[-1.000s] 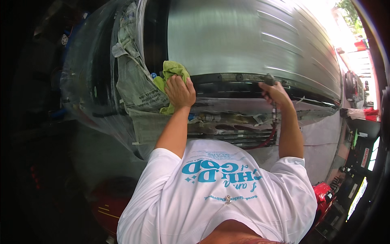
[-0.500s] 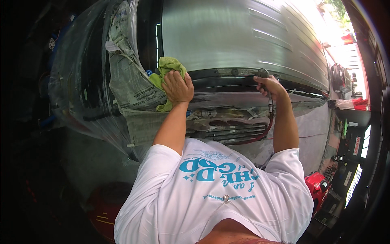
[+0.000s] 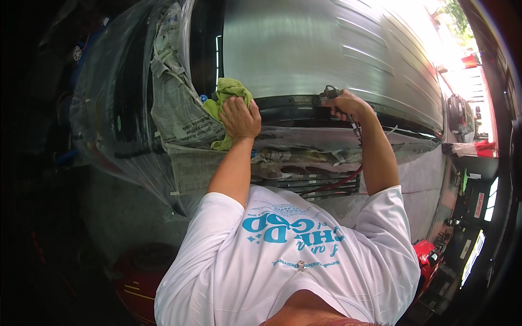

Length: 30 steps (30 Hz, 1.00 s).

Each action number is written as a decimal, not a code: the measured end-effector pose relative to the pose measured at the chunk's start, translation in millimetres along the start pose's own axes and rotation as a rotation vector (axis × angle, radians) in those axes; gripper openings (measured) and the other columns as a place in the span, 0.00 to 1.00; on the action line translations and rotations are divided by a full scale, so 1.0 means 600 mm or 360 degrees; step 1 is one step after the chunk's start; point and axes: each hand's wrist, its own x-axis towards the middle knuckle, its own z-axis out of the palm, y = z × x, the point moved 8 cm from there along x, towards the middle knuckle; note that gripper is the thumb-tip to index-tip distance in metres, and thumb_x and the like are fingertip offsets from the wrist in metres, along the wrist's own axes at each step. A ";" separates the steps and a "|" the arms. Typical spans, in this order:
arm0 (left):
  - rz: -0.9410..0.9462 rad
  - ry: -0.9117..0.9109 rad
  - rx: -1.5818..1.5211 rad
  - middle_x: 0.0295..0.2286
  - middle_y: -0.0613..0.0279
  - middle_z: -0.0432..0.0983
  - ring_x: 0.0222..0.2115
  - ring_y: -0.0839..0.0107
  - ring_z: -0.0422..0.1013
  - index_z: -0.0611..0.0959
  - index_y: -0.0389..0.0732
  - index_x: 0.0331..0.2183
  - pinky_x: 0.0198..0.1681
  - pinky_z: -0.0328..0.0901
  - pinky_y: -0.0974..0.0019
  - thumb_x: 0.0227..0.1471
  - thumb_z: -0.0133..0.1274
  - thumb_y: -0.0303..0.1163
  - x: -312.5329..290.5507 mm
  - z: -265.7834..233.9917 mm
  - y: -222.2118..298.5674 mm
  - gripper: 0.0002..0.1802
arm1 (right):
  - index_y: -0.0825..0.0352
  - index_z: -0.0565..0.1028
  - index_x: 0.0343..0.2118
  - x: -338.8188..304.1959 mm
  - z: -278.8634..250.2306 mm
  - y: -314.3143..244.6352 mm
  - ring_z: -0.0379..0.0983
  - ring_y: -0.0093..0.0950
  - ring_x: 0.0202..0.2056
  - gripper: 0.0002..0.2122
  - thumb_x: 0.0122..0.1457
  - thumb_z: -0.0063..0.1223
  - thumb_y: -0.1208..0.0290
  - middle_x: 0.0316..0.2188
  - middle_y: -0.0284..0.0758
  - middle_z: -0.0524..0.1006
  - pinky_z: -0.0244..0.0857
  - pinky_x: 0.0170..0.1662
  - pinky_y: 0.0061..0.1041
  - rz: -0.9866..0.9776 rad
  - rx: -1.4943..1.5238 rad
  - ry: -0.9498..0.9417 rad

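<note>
My left hand presses a bunched green cloth onto the front corner of a car's roof edge, its fingers closed over the cloth. A loose end of the cloth hangs below the palm. My right hand grips a dark air blow gun just above the glossy black strip along the roof's near side. From the gun's metal coupling a red hose trails down toward my body. Beyond both hands spreads the bare, greyish roof panel.
Masking newspaper and clear plastic sheeting cover the car on the left. Its side below the roof edge is also wrapped. At the far right stand another vehicle and dark cabinets; a red machine sits lower right.
My right hand has moved left along the roof edge with the air blow gun, which now points more to the left. The left hand stays on the cloth; the view has shifted slightly.
</note>
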 end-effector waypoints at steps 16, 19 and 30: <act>0.0023 0.0049 0.0009 0.44 0.53 0.73 0.50 0.49 0.68 0.75 0.41 0.40 0.53 0.60 0.43 0.65 0.51 0.45 0.002 -0.007 0.004 0.16 | 0.70 0.80 0.20 -0.036 -0.051 -0.061 0.73 0.27 0.17 0.16 0.59 0.67 0.64 0.16 0.36 0.78 0.66 0.25 0.33 0.0019 -0.0909 0.0168; 0.0017 0.0031 0.0015 0.44 0.53 0.73 0.50 0.49 0.68 0.75 0.41 0.40 0.53 0.60 0.43 0.65 0.51 0.45 0.002 -0.005 0.004 0.16 | 0.70 0.80 0.21 -0.028 -0.071 -0.034 0.74 0.28 0.17 0.16 0.59 0.67 0.62 0.17 0.37 0.79 0.67 0.26 0.35 0.0072 -0.0889 0.0182; 0.0000 0.0023 0.0015 0.45 0.54 0.73 0.52 0.49 0.68 0.75 0.41 0.41 0.55 0.60 0.41 0.65 0.51 0.45 -0.002 -0.001 0.001 0.16 | 0.70 0.80 0.25 -0.039 0.004 -0.077 0.70 0.23 0.17 0.14 0.61 0.68 0.64 0.18 0.33 0.77 0.63 0.21 0.29 -0.0108 -0.0492 -0.0066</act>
